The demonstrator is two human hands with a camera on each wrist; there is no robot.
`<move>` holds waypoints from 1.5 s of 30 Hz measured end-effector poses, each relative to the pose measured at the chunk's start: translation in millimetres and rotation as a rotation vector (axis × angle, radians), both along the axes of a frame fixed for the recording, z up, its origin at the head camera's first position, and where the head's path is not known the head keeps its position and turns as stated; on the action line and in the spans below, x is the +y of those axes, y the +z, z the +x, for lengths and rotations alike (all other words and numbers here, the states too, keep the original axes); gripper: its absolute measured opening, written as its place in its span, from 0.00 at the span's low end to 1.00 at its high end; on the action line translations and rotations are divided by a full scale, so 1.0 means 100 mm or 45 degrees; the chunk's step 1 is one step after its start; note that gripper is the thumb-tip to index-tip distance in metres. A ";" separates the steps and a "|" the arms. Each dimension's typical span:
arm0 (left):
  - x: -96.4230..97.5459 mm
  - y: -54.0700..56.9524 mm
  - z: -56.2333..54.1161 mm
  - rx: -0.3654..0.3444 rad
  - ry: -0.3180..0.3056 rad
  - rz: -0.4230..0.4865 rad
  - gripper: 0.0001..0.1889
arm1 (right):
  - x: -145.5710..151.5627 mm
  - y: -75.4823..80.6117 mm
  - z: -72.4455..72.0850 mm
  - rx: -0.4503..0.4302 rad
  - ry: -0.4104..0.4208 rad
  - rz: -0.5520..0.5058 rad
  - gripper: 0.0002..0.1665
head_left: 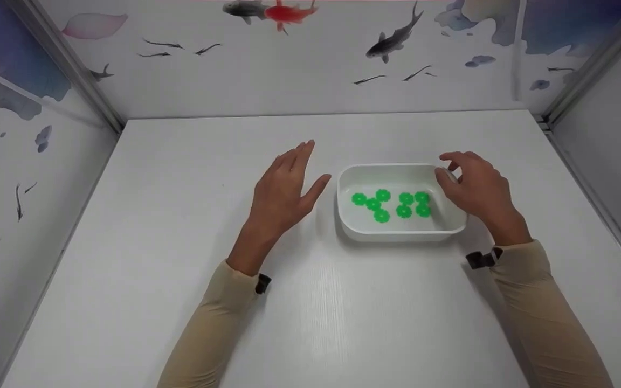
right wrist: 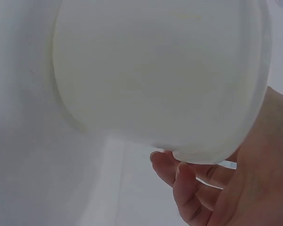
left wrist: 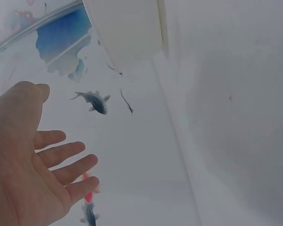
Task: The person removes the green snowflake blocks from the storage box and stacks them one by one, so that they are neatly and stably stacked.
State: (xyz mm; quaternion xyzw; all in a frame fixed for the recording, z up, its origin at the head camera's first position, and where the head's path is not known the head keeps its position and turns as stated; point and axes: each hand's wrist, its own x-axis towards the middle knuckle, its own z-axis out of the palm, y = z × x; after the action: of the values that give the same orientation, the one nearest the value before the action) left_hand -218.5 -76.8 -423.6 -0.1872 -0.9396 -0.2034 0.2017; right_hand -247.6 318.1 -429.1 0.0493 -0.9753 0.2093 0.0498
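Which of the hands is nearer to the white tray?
Right: the right hand is at the far right corner of the white tray, while the left hand is off its left side, not touching it.

Two hands (head_left: 281, 191), one white tray (head_left: 397, 236), eight green pieces (head_left: 373, 204)

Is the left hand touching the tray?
Apart. The left wrist view shows it: a clear gap, with printed wall visible between the left hand and the tray.
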 end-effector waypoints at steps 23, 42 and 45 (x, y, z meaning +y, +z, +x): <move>0.19 -0.04 0.10 -0.097 -0.059 -0.035 0.28 | 0.03 -0.15 0.04 -0.129 0.050 -0.019 0.30; 0.47 -0.17 0.17 -0.119 -0.260 -0.060 0.23 | 0.01 -0.16 0.06 -0.080 -0.036 0.028 0.29; 0.52 -0.17 0.17 -0.095 -0.269 -0.093 0.22 | 0.00 -0.16 0.06 -0.070 -0.039 0.022 0.29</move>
State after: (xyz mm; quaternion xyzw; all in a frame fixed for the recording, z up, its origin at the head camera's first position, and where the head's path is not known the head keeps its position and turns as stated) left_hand -201.9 -24.7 -440.6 -0.2846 -0.9283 -0.1961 0.1370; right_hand -241.5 318.1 -444.7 0.0289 -0.9788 0.2013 0.0258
